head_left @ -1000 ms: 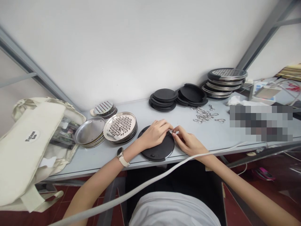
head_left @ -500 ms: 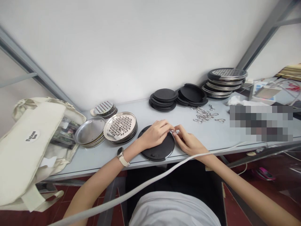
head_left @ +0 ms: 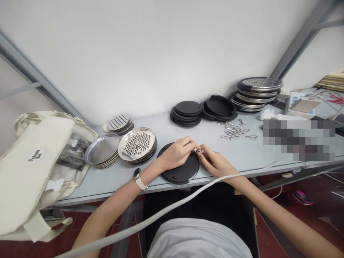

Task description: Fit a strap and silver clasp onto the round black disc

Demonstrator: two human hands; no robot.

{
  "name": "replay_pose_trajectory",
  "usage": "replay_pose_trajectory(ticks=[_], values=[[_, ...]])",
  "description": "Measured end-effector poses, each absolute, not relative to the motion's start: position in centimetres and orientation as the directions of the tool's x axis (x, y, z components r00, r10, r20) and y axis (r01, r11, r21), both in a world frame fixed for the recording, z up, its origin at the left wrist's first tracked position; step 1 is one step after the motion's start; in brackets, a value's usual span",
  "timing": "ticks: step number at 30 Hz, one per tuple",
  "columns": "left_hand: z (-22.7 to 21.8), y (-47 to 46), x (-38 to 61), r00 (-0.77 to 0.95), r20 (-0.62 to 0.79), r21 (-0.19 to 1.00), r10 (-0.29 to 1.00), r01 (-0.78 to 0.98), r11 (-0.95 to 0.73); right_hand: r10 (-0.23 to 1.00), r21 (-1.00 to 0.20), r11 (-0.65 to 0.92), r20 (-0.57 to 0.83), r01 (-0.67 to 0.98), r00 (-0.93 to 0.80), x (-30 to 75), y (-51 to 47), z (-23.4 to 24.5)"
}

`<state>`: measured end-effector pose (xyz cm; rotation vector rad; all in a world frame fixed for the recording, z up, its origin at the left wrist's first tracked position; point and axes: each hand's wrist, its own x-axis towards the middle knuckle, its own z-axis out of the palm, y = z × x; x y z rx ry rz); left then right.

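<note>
My Hands Work a Small Metal Clip (head_left: 199,150) at a Black Disc (head_left: 185,170)

I sit before a long grey table (head_left: 252,152). The tallest pile, far right, is a stack of rimmed metal graters (head_left: 256,95); I judge these to be finished pieces. A stack of black discs (head_left: 188,111) waits at the far middle, and a pile of grater plates (head_left: 138,143) stands on the left, so much seems to be left. For the piece before me, the work looks to be in the middle: the clip is at the edge, but I cannot tell if it is fastened.

The disc lies flat at the near edge of the table. It is round, dark and matt, with a thin shine along its near right rim.

My left hand (head_left: 177,153) covers its far part, fingers gathered towards the clip; whether they pinch it, I cannot tell. My right hand (head_left: 216,162) pinches the clip between thumb and finger.

The clip is thin, silvery and partly hidden. Similar loose clips (head_left: 235,132) lie farther right.
</note>
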<state>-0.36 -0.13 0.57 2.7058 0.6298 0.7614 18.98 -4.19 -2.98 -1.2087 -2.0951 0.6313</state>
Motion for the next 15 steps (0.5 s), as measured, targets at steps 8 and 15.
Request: replay_pose_trajectory(ticks=[8,15], values=[[0.70,-0.13,-0.35,0.770,0.413,0.319,0.486,0.378,-0.869,0.876,-0.620,0.482,0.319,0.619,-0.363,18.89,-4.16,-2.88],[0.58,-0.07,-0.16,0.737,0.421,0.316,0.528,0.427,-0.847,0.873,-0.575,0.487,0.335,0.657,-0.355,18.94,-4.08,-2.76]])
